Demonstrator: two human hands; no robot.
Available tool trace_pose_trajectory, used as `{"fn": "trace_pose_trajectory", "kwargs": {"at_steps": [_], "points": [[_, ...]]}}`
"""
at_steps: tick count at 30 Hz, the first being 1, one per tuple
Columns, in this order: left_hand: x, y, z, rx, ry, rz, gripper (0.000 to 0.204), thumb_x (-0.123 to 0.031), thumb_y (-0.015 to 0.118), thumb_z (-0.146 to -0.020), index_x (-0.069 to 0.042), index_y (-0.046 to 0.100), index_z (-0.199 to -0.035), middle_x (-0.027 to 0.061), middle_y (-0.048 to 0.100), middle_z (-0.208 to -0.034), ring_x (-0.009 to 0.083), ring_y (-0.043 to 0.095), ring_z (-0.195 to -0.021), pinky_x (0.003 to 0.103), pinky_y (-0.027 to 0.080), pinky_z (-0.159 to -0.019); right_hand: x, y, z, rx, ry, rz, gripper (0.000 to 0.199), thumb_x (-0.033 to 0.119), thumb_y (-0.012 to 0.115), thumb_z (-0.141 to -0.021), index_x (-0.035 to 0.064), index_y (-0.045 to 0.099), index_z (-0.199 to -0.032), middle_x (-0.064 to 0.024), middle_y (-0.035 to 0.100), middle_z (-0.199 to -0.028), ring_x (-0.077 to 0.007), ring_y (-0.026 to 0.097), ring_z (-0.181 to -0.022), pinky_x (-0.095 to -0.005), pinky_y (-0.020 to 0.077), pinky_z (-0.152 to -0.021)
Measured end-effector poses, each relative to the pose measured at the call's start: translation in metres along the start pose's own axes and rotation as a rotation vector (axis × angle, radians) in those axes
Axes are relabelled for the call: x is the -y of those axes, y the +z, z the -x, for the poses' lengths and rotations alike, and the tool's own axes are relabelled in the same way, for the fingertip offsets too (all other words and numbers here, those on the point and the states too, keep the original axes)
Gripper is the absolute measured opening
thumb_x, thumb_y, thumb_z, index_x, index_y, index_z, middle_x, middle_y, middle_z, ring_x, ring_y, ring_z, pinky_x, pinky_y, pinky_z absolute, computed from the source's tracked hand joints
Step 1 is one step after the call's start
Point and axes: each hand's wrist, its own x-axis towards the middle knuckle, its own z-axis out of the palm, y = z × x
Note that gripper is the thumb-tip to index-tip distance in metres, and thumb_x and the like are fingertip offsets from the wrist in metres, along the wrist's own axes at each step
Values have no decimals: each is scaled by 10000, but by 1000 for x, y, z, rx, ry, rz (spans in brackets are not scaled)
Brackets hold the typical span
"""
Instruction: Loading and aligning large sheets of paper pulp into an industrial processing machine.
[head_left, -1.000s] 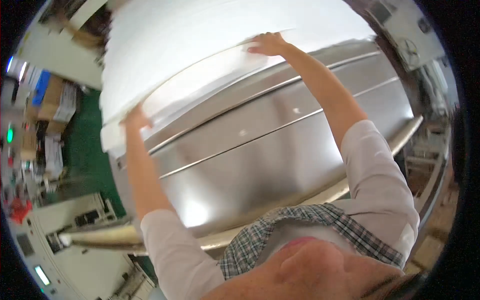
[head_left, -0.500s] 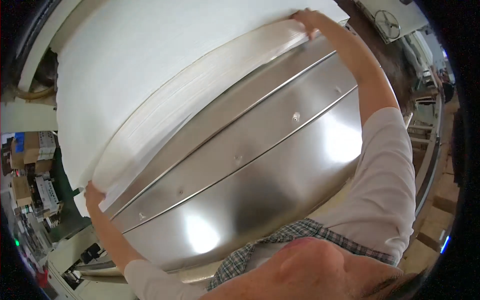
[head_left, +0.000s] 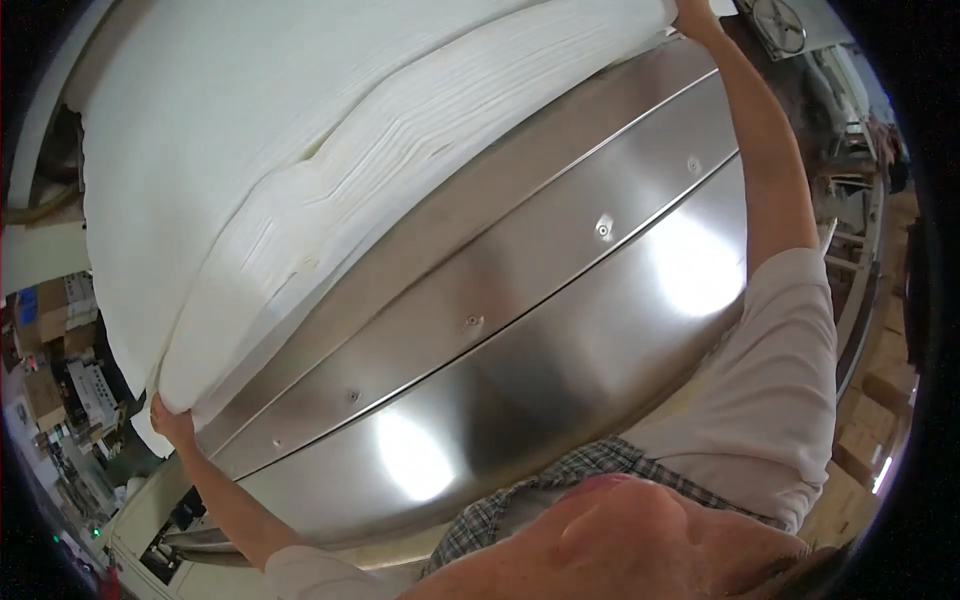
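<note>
A thick stack of white layered sheets (head_left: 420, 130) spans the upper part of the view, its many edges facing me. I cannot tell whether they are paper or cloth. My left hand (head_left: 172, 418) is closed round the stack's near left corner. At the far right end, my right hand (head_left: 697, 20) grips the other corner, with some fingers hidden at the picture's edge. Between my hands the front edge bulges and dips in a wavy line. Below the stack lies a shiny metal table (head_left: 560, 340) with straight seams and several small screws.
A round handwheel (head_left: 778, 25) stands on a machine at the far right. On the left are cardboard boxes (head_left: 45, 395) and stacked goods. More brown boxes (head_left: 865, 430) line the right side, beyond a rail.
Both hands have moved outward, the right one up and right, the left slightly down and left. The stack's front edge has gone from a smooth curve to a wavy, buckled one.
</note>
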Motion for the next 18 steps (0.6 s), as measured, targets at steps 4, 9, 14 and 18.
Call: {"fn": "trace_pose_trajectory", "kwargs": {"at_steps": [4,9,14,18], "points": [[16,-40,-3,-153,-33,4,551,-86,683,-589,-82,492,-1106,143,534,-1091,337,479,-1034,432,378,-878,11,-35,14,-191,182,165,516,322,663,-625,69,523,-1052,-141,482,-1109,-326,362,-1135,-459,245,-963],[38,-109,26,-233,-92,60,545,-97,683,-608,-68,491,-1117,154,538,-1084,351,486,-1026,417,386,-868,13,-109,54,-106,150,202,703,269,751,-541,140,464,-1170,-123,448,-1185,-321,378,-1126,-468,286,-964],[73,-165,98,-295,80,137,509,-80,664,-637,-18,494,-1113,186,545,-1044,352,512,-972,393,401,-848,-54,-107,133,-331,-170,-1,479,63,594,-716,34,460,-1175,-194,485,-1173,-323,438,-1123,-358,351,-946],[55,-173,172,-259,100,180,452,-113,627,-650,-8,494,-1069,184,540,-1053,392,486,-951,435,377,-834,-84,-104,235,-254,-93,163,584,-6,567,-677,59,410,-1236,-177,447,-1226,-325,421,-1143,-367,346,-960]]}}
